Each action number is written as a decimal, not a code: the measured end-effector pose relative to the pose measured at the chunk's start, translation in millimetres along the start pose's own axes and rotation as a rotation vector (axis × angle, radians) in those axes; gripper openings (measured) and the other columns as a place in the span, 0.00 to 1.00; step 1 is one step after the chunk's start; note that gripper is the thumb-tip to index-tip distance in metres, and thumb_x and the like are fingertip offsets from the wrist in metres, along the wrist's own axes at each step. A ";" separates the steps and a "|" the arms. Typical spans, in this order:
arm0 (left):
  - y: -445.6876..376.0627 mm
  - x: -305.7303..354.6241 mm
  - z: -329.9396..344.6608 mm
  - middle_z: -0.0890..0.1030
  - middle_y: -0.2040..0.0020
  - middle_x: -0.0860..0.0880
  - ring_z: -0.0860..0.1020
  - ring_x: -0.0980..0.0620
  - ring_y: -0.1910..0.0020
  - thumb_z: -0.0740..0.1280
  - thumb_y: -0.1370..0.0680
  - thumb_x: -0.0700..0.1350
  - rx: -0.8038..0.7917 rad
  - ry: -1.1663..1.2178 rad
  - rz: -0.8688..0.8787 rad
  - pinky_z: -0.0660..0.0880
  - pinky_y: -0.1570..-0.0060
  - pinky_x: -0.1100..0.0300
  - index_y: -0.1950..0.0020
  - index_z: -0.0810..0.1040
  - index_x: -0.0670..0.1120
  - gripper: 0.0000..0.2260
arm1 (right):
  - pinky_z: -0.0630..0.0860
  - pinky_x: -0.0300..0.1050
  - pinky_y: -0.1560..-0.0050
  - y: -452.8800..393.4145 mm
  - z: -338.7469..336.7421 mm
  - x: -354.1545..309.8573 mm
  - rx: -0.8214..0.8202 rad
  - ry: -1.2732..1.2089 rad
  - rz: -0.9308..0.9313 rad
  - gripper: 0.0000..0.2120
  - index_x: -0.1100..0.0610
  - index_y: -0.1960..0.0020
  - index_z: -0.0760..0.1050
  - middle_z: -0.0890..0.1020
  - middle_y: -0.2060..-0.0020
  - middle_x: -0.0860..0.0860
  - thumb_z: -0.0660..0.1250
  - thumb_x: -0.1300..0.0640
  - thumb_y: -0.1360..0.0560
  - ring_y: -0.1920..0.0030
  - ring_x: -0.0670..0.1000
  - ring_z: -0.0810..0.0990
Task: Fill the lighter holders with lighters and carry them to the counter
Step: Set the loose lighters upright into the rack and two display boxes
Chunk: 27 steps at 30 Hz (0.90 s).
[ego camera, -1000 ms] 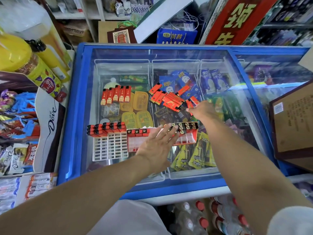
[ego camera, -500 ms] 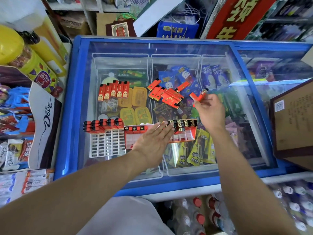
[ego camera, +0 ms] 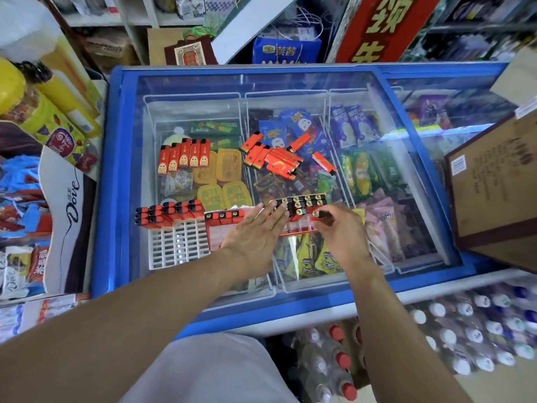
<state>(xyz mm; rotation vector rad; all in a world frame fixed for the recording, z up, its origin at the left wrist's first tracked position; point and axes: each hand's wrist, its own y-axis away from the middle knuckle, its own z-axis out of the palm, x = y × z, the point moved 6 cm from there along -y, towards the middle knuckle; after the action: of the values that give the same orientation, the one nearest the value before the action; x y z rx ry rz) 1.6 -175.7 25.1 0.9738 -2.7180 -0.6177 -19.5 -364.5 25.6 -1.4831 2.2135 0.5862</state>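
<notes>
With both holders only part filled and loose lighters [ego camera: 273, 158] waiting, the flat left hand [ego camera: 255, 237] steadied the red holder [ego camera: 293, 228] while the right hand [ego camera: 341, 228] pinched a lighter [ego camera: 319, 214] into it.

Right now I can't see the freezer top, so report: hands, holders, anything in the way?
Left hand flat on red holder. Right hand pinching a lighter into it. White holder part filled. Loose lighters waiting; nothing blocking.

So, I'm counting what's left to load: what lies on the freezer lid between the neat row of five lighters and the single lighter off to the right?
A jumbled pile of lighters lies between the row and the single lighter in the head view.
</notes>
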 end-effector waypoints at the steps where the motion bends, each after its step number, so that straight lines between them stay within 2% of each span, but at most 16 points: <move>1: -0.4 -0.1 0.2 0.32 0.20 0.44 0.32 0.46 0.21 0.61 0.19 0.50 -0.001 0.008 0.000 0.38 0.21 0.45 0.19 0.33 0.44 0.41 | 0.82 0.50 0.53 -0.5 2.9 0.0 -0.002 0.005 0.002 0.12 0.52 0.43 0.82 0.84 0.52 0.49 0.75 0.54 0.26 0.59 0.47 0.83; 4: -1.4 -0.2 1.8 0.32 0.20 0.44 0.32 0.46 0.21 0.61 0.19 0.51 0.004 0.017 -0.004 0.38 0.21 0.45 0.19 0.33 0.44 0.42 | 0.82 0.52 0.52 -0.5 10.2 2.1 -0.013 0.019 0.015 0.10 0.47 0.45 0.80 0.85 0.53 0.45 0.75 0.56 0.25 0.57 0.46 0.83; 6: -2.1 0.1 3.1 0.32 0.20 0.44 0.32 0.46 0.21 0.62 0.20 0.51 0.006 0.016 -0.004 0.38 0.21 0.45 0.19 0.33 0.44 0.42 | 0.82 0.51 0.53 0.8 12.1 2.7 -0.014 0.059 0.003 0.11 0.45 0.44 0.79 0.84 0.53 0.43 0.74 0.53 0.25 0.58 0.45 0.82; 9: -2.9 -0.1 3.5 0.32 0.19 0.45 0.32 0.46 0.21 0.62 0.20 0.51 0.003 0.015 0.001 0.39 0.21 0.44 0.19 0.33 0.43 0.43 | 0.80 0.48 0.54 3.6 8.0 -1.7 0.024 0.123 -0.041 0.12 0.46 0.42 0.79 0.83 0.49 0.43 0.74 0.49 0.25 0.58 0.45 0.80; 15: -3.8 -0.5 5.6 0.33 0.19 0.44 0.34 0.45 0.20 0.62 0.20 0.53 0.030 0.004 0.003 0.39 0.21 0.43 0.19 0.35 0.43 0.43 | 0.81 0.48 0.54 -0.3 1.7 -5.0 0.094 0.086 -0.041 0.14 0.46 0.40 0.78 0.83 0.50 0.42 0.74 0.50 0.25 0.58 0.44 0.80; 19: -3.6 -2.1 6.0 0.33 0.19 0.45 0.33 0.46 0.20 0.62 0.20 0.52 0.033 0.038 0.012 0.39 0.21 0.44 0.19 0.34 0.43 0.43 | 0.81 0.47 0.56 -5.0 -5.5 -13.5 0.085 0.084 -0.082 0.10 0.47 0.47 0.81 0.83 0.54 0.42 0.75 0.49 0.27 0.61 0.43 0.80; 22: -2.8 -4.1 6.5 0.32 0.19 0.45 0.33 0.46 0.20 0.62 0.20 0.53 0.042 0.046 0.024 0.38 0.21 0.44 0.19 0.34 0.44 0.43 | 0.81 0.45 0.55 -18.8 -18.7 -20.9 0.071 0.011 -0.090 0.04 0.45 0.50 0.81 0.83 0.56 0.39 0.72 0.48 0.24 0.58 0.41 0.81; 25: -2.9 -4.8 9.1 0.31 0.20 0.46 0.32 0.46 0.21 0.61 0.19 0.54 0.055 0.035 0.022 0.37 0.21 0.43 0.19 0.32 0.45 0.43 | 0.80 0.47 0.47 -61.7 -30.3 -16.4 0.140 -0.045 -0.017 0.06 0.47 0.46 0.82 0.84 0.51 0.40 0.70 0.54 0.21 0.52 0.43 0.83; 27: -2.7 -4.5 12.4 0.30 0.20 0.45 0.31 0.46 0.21 0.60 0.19 0.53 0.061 0.029 0.015 0.38 0.22 0.43 0.20 0.31 0.45 0.42 | 0.80 0.48 0.48 -99.2 -25.9 -7.2 0.119 0.040 0.056 0.11 0.49 0.38 0.80 0.84 0.45 0.44 0.69 0.56 0.21 0.50 0.48 0.84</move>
<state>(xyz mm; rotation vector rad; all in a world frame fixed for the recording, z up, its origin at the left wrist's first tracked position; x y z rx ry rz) 2.7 -170.7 12.6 0.9676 -2.7309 -0.5164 72.7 -407.7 39.5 -1.3877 2.2848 0.4375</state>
